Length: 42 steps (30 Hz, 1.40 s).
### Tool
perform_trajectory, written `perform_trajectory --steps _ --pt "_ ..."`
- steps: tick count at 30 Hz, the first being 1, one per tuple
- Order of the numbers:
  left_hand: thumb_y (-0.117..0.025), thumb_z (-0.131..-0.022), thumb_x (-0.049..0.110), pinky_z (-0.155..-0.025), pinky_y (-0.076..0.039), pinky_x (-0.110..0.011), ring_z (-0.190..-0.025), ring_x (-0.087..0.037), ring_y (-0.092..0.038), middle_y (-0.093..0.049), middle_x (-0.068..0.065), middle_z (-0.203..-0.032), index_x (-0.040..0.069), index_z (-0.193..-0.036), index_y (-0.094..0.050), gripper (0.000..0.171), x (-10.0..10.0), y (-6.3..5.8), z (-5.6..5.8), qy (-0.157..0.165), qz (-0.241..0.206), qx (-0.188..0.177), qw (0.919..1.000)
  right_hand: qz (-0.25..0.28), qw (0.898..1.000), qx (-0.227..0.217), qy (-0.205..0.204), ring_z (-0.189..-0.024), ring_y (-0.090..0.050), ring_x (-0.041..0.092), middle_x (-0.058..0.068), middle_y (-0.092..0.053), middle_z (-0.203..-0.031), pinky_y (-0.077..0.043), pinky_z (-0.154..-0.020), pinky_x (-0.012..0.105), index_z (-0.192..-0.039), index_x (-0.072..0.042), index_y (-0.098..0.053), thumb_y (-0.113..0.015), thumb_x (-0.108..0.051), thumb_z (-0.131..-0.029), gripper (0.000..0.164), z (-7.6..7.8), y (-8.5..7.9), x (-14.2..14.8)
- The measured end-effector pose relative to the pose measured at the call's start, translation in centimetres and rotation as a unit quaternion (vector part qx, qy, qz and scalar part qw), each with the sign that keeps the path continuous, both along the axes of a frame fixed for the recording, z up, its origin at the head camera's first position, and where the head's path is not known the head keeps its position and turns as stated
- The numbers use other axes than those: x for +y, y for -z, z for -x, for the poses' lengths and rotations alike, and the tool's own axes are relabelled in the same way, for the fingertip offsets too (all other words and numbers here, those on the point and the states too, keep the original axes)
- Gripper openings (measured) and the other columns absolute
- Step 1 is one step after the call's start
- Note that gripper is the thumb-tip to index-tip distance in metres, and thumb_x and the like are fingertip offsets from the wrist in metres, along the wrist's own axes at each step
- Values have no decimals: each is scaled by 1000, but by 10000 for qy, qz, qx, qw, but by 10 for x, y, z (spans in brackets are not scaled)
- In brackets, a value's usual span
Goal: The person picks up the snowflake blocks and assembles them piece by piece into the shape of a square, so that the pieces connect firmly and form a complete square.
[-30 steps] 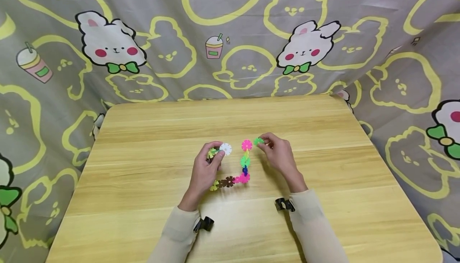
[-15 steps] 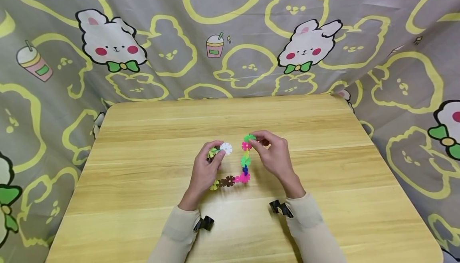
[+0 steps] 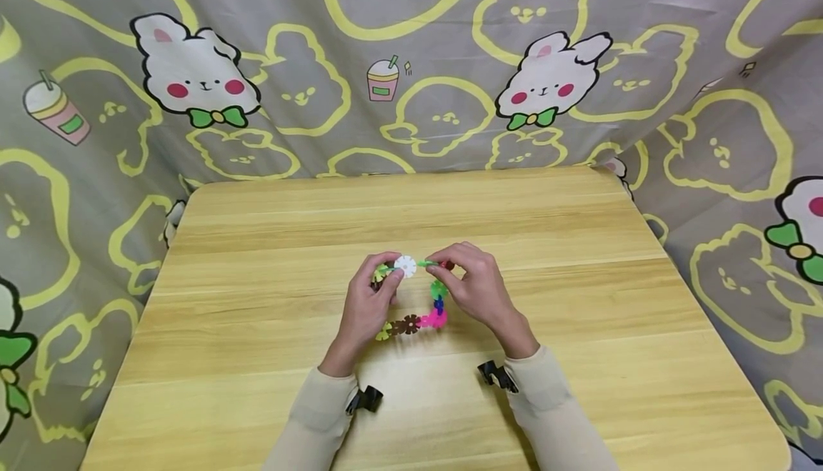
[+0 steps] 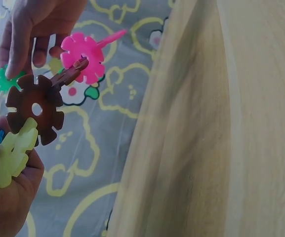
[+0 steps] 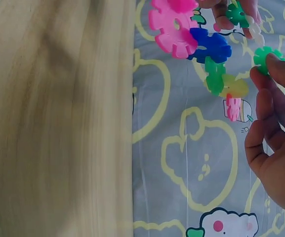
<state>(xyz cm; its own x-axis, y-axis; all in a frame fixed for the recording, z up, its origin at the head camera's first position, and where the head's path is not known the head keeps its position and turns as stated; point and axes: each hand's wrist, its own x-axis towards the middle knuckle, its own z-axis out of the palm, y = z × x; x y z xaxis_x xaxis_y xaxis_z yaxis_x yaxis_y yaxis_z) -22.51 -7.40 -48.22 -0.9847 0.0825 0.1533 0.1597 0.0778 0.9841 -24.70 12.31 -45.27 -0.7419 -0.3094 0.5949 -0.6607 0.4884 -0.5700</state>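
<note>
My left hand pinches one end of a bent chain of notched plastic snowflake discs, by a white disc. Between the thumb and forefinger of my right hand is a single green disc, its edge at the white disc's rim. Whether the two are slotted together I cannot tell. The chain runs through yellow, brown and pink discs, then turns up through blue and green. Its small pink end disc is hidden behind my right hand in the head view.
A wood-grain table lies under both hands. Grey curtains with cartoon rabbits hang behind it and at both sides. Black camera mounts are strapped at both cuffs.
My right hand has moved left with the green disc, past the chain's pink end disc, to the white disc. The green disc has turned edge-on. My left hand has stayed in place.
</note>
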Motion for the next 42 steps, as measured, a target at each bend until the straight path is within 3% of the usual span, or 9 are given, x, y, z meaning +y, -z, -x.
perform_trajectory --steps 8,18,23,28,30,33,36,39,42 --pt "-58 -98 22 -49 -43 -22 -61 -26 -51 -56 -6 -100 15 -123 -59 26 2 0 1 133 -22 31 9999 -52 9999 -84 -87 -76 -62 9 -1 -73 -86 -50 -66 22 -89 -12 -74 -76 -12 -83 6 -1 2 0" --pt "-55 -99 14 -47 -37 -19 -55 -21 -49 -52 -16 -69 7 -123 -57 25 4 1 0 230 40 -199 9995 157 9976 678 59 -67 -61 15 5 -71 -72 -52 -62 27 -78 -4 -74 -78 -3 -78 5 -2 10 -8" --pt "-53 -99 10 -47 -37 -18 -53 -17 -47 -51 -20 -69 2 -123 -56 25 3 -14 -4 239 37 -276 9993 192 9960 846 196 -67 -61 16 5 -71 -72 -51 -66 28 -79 -5 -74 -77 -10 -80 6 -2 13 -12" --pt "-55 -98 9 -47 -38 -18 -53 -17 -47 -51 -13 -69 0 -121 -57 25 2 -29 -9 231 91 -201 9995 72 9964 826 189 -70 -62 15 3 -73 -76 -50 -69 31 -81 -8 -76 -76 -17 -83 8 -2 14 -11" --pt "-55 -98 9 -47 -38 -18 -54 -19 -47 -50 -11 -70 0 -121 -57 25 2 -31 -9 237 89 -174 9995 42 9973 723 88 -75 -63 16 3 -74 -81 -50 -71 31 -86 -9 -76 -78 -13 -80 7 -2 13 -9" --pt "-55 -98 9 -47 -38 -18 -55 -22 -47 -51 -14 -71 0 -121 -56 25 1 -31 -10 243 6 -153 9996 186 9991 367 -47 -84 -62 20 6 -73 -94 -50 -77 32 -98 -8 -73 -76 -4 -79 20 -3 11 -3" --pt "-55 -98 9 -47 -37 -18 -55 -19 -48 -52 -16 -74 1 -122 -56 25 0 -32 -9 184 -63 -143 9997 552 9982 -168 186 -88 -58 23 10 -67 -105 -48 -76 35 -110 -6 -68 -69 1 -79 32 -3 11 2" --pt "-55 -98 9 -48 -37 -18 -56 -14 -47 -52 -13 -74 1 -123 -56 26 0 -31 -10 127 -153 -134 9997 879 9901 -857 678 -89 -55 23 12 -62 -111 -46 -74 36 -119 -6 -64 -64 -3 -85 35 -2 10 5" --pt "-55 -98 8 -48 -37 -18 -55 -11 -47 -51 -9 -72 1 -123 -56 26 0 -31 -10 126 -200 -115 9997 944 9758 -1727 955 -91 -53 20 11 -59 -115 -44 -74 32 -126 -9 -61 -59 -16 -95 31 -1 11 5"
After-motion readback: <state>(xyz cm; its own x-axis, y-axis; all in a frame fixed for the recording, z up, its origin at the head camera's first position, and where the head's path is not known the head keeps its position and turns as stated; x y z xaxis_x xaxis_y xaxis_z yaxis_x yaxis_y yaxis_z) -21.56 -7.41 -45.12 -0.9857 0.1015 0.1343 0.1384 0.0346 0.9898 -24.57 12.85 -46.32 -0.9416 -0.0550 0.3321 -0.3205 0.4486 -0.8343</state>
